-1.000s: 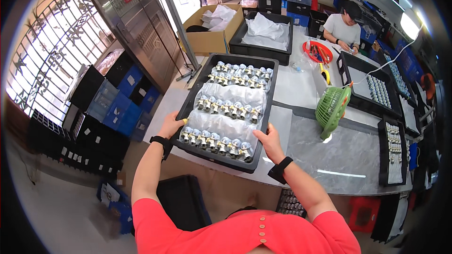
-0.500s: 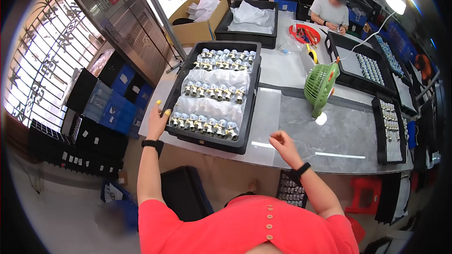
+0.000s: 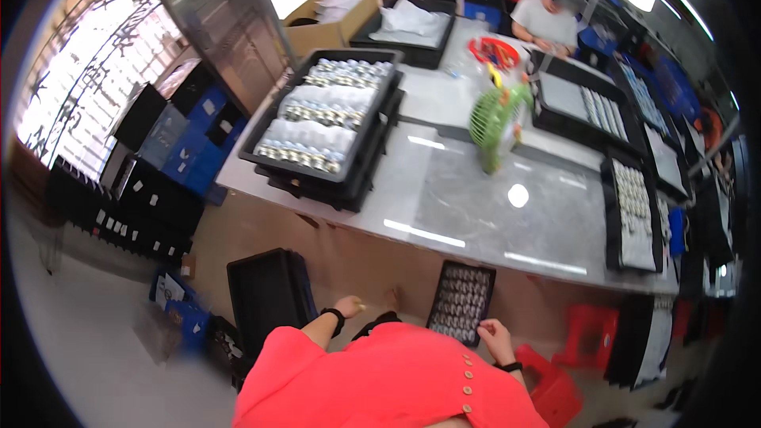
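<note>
My left hand [image 3: 349, 306] hangs low by my hip, holding nothing, with a yellow tip on one finger. It is beside an empty black crate [image 3: 265, 293] on the floor. My right hand [image 3: 496, 338] is curled at the lower right corner of a black tray of small metal parts [image 3: 461, 299] that lies under the table edge; whether it grips the tray is unclear. On the grey table [image 3: 491, 206] above, a stack of black trays [image 3: 325, 123] holds rows of small metal parts, out of reach of both hands.
A green desk fan [image 3: 493, 123] stands mid-table. More black trays [image 3: 634, 206] line the right side. A red stool [image 3: 590, 325] is at my right. Black and blue crates [image 3: 158, 158] are stacked on the left. Another person [image 3: 547, 20] sits at the far end.
Both hands have let go of the tray stack and dropped from the table to hip level. The view has pulled back from the table, and the floor tray has come into sight.
</note>
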